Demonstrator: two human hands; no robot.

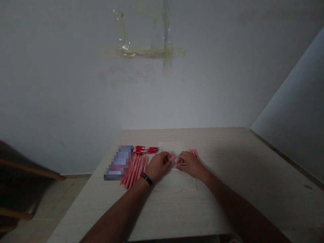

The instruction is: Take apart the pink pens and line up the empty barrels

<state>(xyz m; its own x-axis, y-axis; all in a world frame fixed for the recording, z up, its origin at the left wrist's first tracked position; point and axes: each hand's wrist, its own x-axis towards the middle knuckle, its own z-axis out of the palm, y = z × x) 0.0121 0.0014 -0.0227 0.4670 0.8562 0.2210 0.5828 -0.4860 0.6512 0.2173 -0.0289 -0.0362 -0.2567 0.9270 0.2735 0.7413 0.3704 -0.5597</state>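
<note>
A grey wall (pixel 63 84) fills the upper view, marked by a cross of yellowed tape residue (pixel 144 51). Below it lies a pale wood-grain surface (pixel 227 216), with a tiled floor (pixel 60 202) and dark wooden furniture (pixel 22 168) off to the left.

Toward the far left of the surface, a pixelated packet (pixel 118 162) lies beside a large fan of pink barrels (pixel 135 170), which touch one another and sit just left of the hands. Beyond the fan, a few red pens with metal tips (pixel 146 150) lie together in a tight group, while a smaller cluster of pink pieces (pixel 193 153) sits just past the right hand (pixel 190 164). As things lie, the fan far outnumbers both smaller groups.

The hands are close together at the middle of the surface, both curled and pinching rather than spread. The left hand (pixel 159 165), with a black wristband (pixel 146 179) at its wrist, pinches a single pink barrel (pixel 172 158). The right hand pinches a thin pale rod (pixel 181 164), its tip pointing toward that barrel but not clearly inside it.
</note>
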